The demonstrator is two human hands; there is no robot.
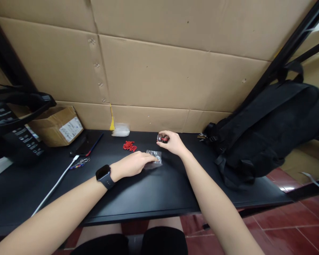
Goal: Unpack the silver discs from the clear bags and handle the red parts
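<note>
My left hand [134,163], with a dark watch on its wrist, rests low over the table, its fingers together on a small clear plastic bag [156,155]. The bag lies flat and looks shiny; its contents are too small to make out. Farther right, my right hand [173,142] is closed around a small round, clear, shiny object [160,137]. Something red shows between those fingers, partly hidden by them. A small pile of red cord-like pieces [129,146] lies on the table just beyond my left hand.
On the black table [159,193] stand an open cardboard box [55,125] and a large black container [18,131] at left. Nearby lie a phone [86,145], keys [81,163] and a white cable [54,186]. A black backpack [266,124] fills the right side. Cardboard [170,74] walls the back.
</note>
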